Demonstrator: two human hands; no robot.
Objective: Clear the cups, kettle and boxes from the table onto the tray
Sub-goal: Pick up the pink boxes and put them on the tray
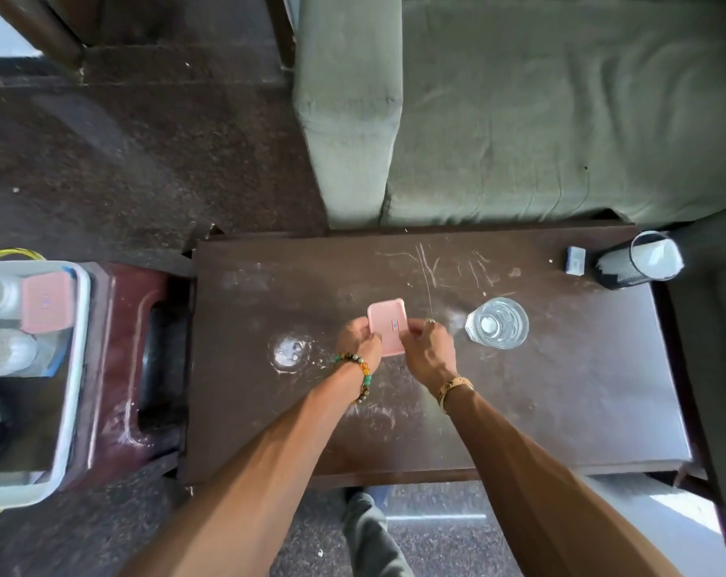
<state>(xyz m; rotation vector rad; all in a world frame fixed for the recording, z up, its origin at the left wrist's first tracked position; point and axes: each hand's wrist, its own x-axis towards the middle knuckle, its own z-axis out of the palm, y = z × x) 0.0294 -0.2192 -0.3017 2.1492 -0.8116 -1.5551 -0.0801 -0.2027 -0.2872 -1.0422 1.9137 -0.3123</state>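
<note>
In tray (75, 368) — cups (3, 347), box (45, 301), second box (388, 326) held

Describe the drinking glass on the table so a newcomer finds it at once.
Start at the dark table in front of the green sofa. Just right of the right hand, which with the left hand holds the pink box, stands a clear glass. It is see-through, unlike the black mesh cup at the far right corner.
</note>
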